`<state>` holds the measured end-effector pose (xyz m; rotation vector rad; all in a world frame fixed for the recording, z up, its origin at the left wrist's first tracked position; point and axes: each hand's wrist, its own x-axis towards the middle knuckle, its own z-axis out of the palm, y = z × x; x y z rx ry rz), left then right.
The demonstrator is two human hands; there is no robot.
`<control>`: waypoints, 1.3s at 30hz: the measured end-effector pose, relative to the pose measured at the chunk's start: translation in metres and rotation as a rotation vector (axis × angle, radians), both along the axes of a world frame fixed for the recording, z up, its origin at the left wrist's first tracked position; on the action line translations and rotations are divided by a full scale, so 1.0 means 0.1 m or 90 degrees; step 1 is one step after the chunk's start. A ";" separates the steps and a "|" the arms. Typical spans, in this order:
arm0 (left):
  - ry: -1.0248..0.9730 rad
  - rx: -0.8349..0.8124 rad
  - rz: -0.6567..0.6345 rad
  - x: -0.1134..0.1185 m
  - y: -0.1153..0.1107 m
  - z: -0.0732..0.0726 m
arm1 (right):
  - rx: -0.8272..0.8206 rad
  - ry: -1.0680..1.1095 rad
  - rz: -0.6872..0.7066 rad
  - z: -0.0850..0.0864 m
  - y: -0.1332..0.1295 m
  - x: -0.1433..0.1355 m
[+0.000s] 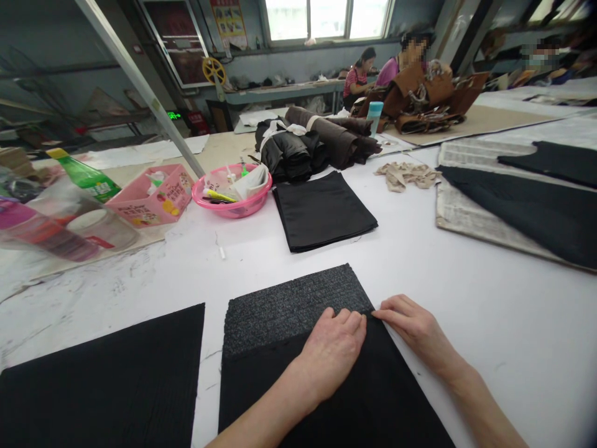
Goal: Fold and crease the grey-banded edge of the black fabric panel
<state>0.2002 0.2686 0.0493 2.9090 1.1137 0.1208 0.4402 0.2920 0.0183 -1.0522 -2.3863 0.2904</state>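
Note:
A large black sheet [373, 386] lies over a speckled dark grey piece [289, 308], whose far strip shows beyond the sheet's edge. On that edge, near its right corner, rests my left hand [333, 348], its fingers curled together; what they grip, if anything, is hidden. My right hand [415, 326] pinches the right corner of the black sheet between thumb and fingertips. Both hands are close together. Another black sheet [107, 386] lies flat at the left, apart from both hands.
Beyond the hands lies a stack of black pieces [326, 211]. A pink basin [233, 208] with tools, a pink box [156, 199] and bottles stand left. Dark rolls [298, 149], a cloth strip [405, 175] and a board [459, 211] with black pieces are farther off. People sit behind.

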 end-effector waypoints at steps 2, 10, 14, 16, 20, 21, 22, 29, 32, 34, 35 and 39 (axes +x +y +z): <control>-0.002 0.002 -0.001 0.02 0.01 0.00 | 0.002 -0.003 0.001 0.00 0.00 0.00; 0.014 -0.013 0.010 0.09 0.03 0.02 | -0.010 0.003 0.004 -0.01 -0.01 0.02; -0.018 -0.005 0.011 0.08 0.02 -0.02 | -0.055 0.046 -0.040 0.00 0.00 0.05; -0.026 -0.001 0.013 0.08 0.02 -0.03 | -0.069 0.061 -0.061 0.01 -0.01 0.06; -0.013 -0.009 0.012 0.09 0.02 -0.01 | -0.057 0.053 -0.057 0.04 -0.01 0.05; -0.007 -0.012 0.011 0.09 0.02 0.00 | -0.046 0.046 -0.050 0.05 0.00 0.04; -0.002 -0.014 0.010 0.09 0.02 0.01 | -0.035 0.038 -0.043 0.05 0.00 0.03; -0.012 -0.021 0.015 0.10 0.03 0.02 | 0.015 -0.026 -0.025 0.01 0.00 0.04; -0.035 -0.024 0.024 0.11 0.04 0.01 | 0.014 -0.054 -0.009 0.02 -0.03 0.06; -0.048 -0.024 0.030 0.12 0.03 0.01 | 0.007 -0.069 0.002 0.04 -0.06 0.08; -0.053 -0.022 0.032 0.12 0.03 0.01 | 0.003 -0.075 0.005 0.05 -0.07 0.08; -0.062 -0.012 0.038 0.14 0.02 -0.01 | -0.003 -0.069 -0.005 0.05 -0.08 0.11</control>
